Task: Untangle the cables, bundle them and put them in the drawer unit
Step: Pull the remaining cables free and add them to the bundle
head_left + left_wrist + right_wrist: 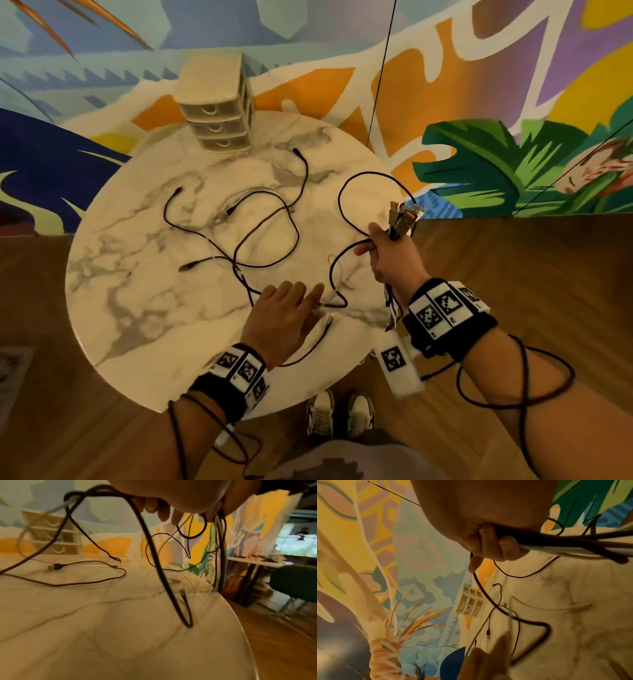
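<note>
Several black cables (263, 233) lie looped and crossed over the round marble table (154, 308); a pale cable among them is hard to see. My right hand (380, 246) hovers over the table's right edge and grips a bunch of cable ends (573, 543), with USB plugs (404, 214) sticking up out of the fist. My left hand (308, 298) lies near the front centre, fingers stretched out to a bend in a black cable. Another plugged cable (329, 322) runs under that hand. The small three-drawer unit (219, 113) stands at the far edge with its drawers closed.
A loose USB plug (54, 567) lies on the table in front of the drawer unit (51, 536). Painted mural wall stands behind the table, wooden floor around it. My shoes (339, 411) are under the near edge. A white tagged box (399, 366) hangs below my right wrist.
</note>
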Demonstrator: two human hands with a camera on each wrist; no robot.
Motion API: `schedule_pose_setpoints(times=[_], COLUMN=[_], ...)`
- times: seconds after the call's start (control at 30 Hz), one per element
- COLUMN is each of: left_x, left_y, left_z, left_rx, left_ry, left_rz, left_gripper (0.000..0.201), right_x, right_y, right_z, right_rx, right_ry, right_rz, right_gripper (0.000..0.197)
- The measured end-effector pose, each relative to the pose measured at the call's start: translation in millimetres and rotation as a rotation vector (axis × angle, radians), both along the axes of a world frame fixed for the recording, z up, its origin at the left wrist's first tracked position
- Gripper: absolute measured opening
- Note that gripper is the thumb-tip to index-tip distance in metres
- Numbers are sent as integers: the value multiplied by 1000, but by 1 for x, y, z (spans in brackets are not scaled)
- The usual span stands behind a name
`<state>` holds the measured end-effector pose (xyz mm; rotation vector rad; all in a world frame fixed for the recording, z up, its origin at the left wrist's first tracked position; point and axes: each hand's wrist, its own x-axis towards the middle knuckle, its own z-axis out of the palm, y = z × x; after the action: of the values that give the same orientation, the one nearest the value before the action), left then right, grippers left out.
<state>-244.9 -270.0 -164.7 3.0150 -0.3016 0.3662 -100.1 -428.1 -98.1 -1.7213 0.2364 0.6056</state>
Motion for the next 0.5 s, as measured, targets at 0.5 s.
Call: schedule_pose_setpoints(times=[0.5], left_x=[0], left_y=[87], left_z=[-12], left_rx=[-405], left_ry=[446], left_rz=[656], left_gripper=[27], right_x=[2], right_y=[-20], right_z=[18], right_rx=[229], right_ry=[-60], right_rz=[-263], right_gripper=[46])
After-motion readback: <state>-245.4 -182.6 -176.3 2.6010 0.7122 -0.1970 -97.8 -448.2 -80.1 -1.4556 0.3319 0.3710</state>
